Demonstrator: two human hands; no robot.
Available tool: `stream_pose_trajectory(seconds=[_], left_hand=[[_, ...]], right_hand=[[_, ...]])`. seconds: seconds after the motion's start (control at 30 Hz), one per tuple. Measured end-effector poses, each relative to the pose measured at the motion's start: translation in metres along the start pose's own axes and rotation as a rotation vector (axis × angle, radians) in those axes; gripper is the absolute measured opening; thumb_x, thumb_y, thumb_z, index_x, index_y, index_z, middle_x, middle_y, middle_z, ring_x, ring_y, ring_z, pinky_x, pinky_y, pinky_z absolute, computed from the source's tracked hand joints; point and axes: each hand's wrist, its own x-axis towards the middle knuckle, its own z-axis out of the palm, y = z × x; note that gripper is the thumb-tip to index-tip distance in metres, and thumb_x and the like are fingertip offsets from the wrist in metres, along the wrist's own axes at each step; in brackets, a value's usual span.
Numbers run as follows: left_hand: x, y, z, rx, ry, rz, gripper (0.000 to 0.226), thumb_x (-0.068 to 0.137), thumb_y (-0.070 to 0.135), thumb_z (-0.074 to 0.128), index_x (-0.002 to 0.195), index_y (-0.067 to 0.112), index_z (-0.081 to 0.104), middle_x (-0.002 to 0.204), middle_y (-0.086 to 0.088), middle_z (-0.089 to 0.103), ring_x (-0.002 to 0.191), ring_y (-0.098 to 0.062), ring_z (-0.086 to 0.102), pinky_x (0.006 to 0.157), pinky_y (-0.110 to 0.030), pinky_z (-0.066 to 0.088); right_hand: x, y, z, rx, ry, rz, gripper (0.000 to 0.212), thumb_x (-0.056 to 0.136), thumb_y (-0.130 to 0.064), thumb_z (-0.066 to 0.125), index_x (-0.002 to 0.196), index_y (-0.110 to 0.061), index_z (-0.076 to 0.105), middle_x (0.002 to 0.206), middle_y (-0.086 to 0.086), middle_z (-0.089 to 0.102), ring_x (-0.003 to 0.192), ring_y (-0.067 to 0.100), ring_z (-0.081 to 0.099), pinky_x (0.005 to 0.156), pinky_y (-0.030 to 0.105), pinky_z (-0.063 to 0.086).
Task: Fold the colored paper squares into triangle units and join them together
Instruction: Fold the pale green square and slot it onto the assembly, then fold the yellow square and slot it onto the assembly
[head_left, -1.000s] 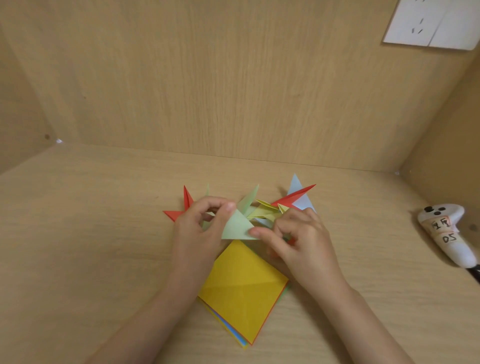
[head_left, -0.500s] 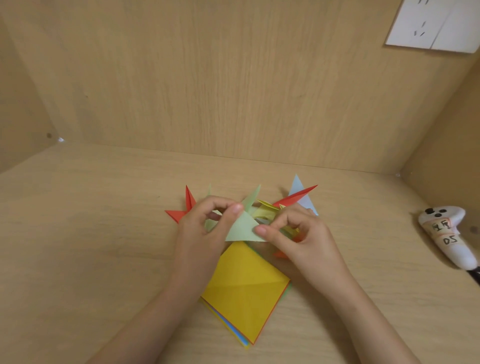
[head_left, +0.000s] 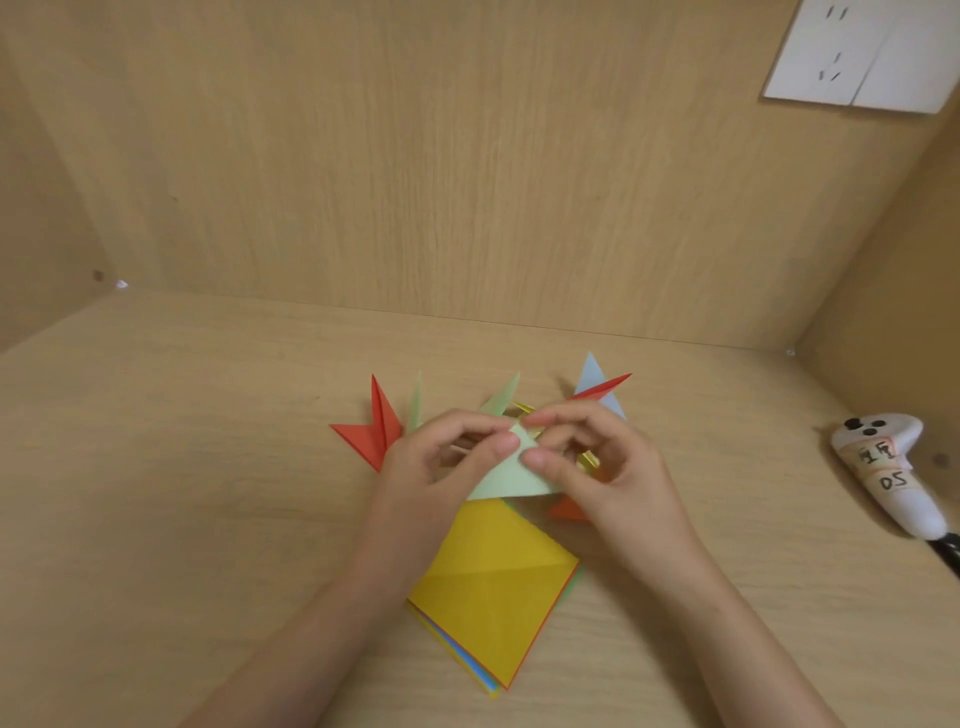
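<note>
Wooden desk (head_left: 182, 493): my left hand (head_left: 441, 467) and right hand (head_left: 613, 478) pinch the green triangle unit (head_left: 511, 480) near its apex; light paper, likely creases easily.

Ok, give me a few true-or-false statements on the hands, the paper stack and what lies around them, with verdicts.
1. The left hand and the right hand both pinch the light green triangle. True.
2. The top sheet of the paper stack is blue. False: the top sheet is yellow; blue shows only at the stack's edge.
3. The white controller lies on the desk at the right, apart from both hands. True.
4. The wall socket plate is at the top left. False: it is at the top right.
</note>
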Motion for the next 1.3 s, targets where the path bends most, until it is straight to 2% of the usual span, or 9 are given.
stream_pose_trajectory(seconds=[0.07, 0.17, 0.27, 0.4, 0.7, 0.83, 1.0, 1.2, 1.3], left_hand=[[0.002, -0.004, -0.003, 0.010, -0.014, -0.042, 0.010, 0.087, 0.035, 0.060, 0.089, 0.032, 0.070, 0.084, 0.014, 0.072, 0.079, 0.001, 0.064, 0.069, -0.011, 0.044], [0.004, -0.015, -0.008, 0.180, -0.041, -0.144, 0.008, 0.087, 0.038, 0.062, 0.092, 0.038, 0.068, 0.088, 0.015, 0.070, 0.083, 0.002, 0.061, 0.072, -0.012, 0.043], [0.001, -0.026, -0.011, 0.546, -0.132, -0.155, 0.019, 0.076, 0.044, 0.071, 0.093, 0.043, 0.063, 0.096, 0.022, 0.060, 0.091, 0.007, 0.053, 0.074, -0.013, 0.038], [0.001, -0.027, -0.013, 0.611, -0.177, -0.180, 0.038, 0.066, 0.041, 0.079, 0.096, 0.045, 0.057, 0.102, 0.022, 0.056, 0.087, 0.011, 0.051, 0.071, -0.011, 0.036], [0.004, -0.027, -0.016, 0.385, -0.059, -0.195, 0.052, 0.062, 0.006, 0.084, 0.090, 0.043, 0.059, 0.093, 0.011, 0.065, 0.069, -0.004, 0.059, 0.068, -0.015, 0.048], [0.005, -0.027, -0.016, 0.350, -0.018, -0.208, 0.049, 0.065, 0.008, 0.083, 0.090, 0.043, 0.060, 0.075, 0.010, 0.067, 0.069, -0.010, 0.064, 0.068, -0.023, 0.050], [0.005, -0.024, -0.016, 0.384, 0.029, -0.126, 0.040, 0.071, 0.014, 0.080, 0.089, 0.045, 0.061, 0.065, 0.019, 0.068, 0.065, -0.001, 0.064, 0.070, -0.021, 0.051], [0.005, -0.008, -0.013, 0.215, 0.132, 0.012, 0.035, 0.078, 0.013, 0.072, 0.101, 0.038, 0.063, 0.075, 0.012, 0.074, 0.075, 0.001, 0.067, 0.070, -0.011, 0.047], [0.003, 0.002, -0.011, 0.051, 0.171, 0.059, 0.034, 0.080, 0.008, 0.069, 0.104, 0.030, 0.065, 0.078, 0.004, 0.075, 0.077, -0.007, 0.070, 0.069, -0.011, 0.048]], right_hand=[[0.004, 0.001, -0.010, 0.093, 0.188, -0.011, 0.018, 0.085, -0.006, 0.066, 0.095, -0.020, 0.066, 0.070, -0.010, 0.061, 0.073, 0.010, 0.051, 0.075, 0.031, 0.042], [0.011, 0.005, -0.033, 0.186, 0.523, 0.044, 0.021, 0.091, -0.003, 0.056, 0.109, -0.011, 0.062, 0.062, -0.015, 0.059, 0.060, 0.001, 0.049, 0.063, 0.010, 0.041], [0.013, 0.017, -0.044, 0.100, 0.640, 0.217, 0.020, 0.093, -0.005, 0.053, 0.111, -0.009, 0.062, 0.068, -0.011, 0.061, 0.053, -0.007, 0.054, 0.055, 0.005, 0.041], [0.015, 0.033, -0.044, -0.105, 0.583, 0.374, 0.018, 0.093, -0.007, 0.051, 0.098, -0.012, 0.067, 0.096, 0.006, 0.069, 0.082, 0.011, 0.061, 0.075, 0.021, 0.044], [0.013, 0.046, -0.048, -0.405, 0.524, 0.449, 0.019, 0.092, -0.031, 0.053, 0.092, -0.021, 0.069, 0.094, -0.001, 0.069, 0.100, 0.024, 0.058, 0.098, 0.046, 0.040], [0.014, 0.041, -0.043, -0.369, 0.611, 0.285, 0.017, 0.092, -0.025, 0.052, 0.090, -0.024, 0.069, 0.086, -0.013, 0.065, 0.099, 0.024, 0.053, 0.092, 0.044, 0.043], [0.011, 0.026, -0.034, -0.315, 0.611, 0.075, 0.018, 0.095, -0.018, 0.051, 0.095, -0.022, 0.067, 0.096, -0.019, 0.064, 0.100, 0.012, 0.049, 0.074, 0.014, 0.037], [0.003, 0.008, -0.018, -0.280, 0.262, -0.064, 0.013, 0.088, -0.036, 0.059, 0.096, -0.030, 0.068, 0.097, -0.021, 0.060, 0.103, 0.003, 0.049, 0.084, 0.008, 0.033], [0.000, 0.007, -0.013, -0.301, 0.072, -0.050, 0.032, 0.076, -0.048, 0.066, 0.106, -0.036, 0.065, 0.102, -0.016, 0.061, 0.110, 0.008, 0.049, 0.095, 0.019, 0.035]])
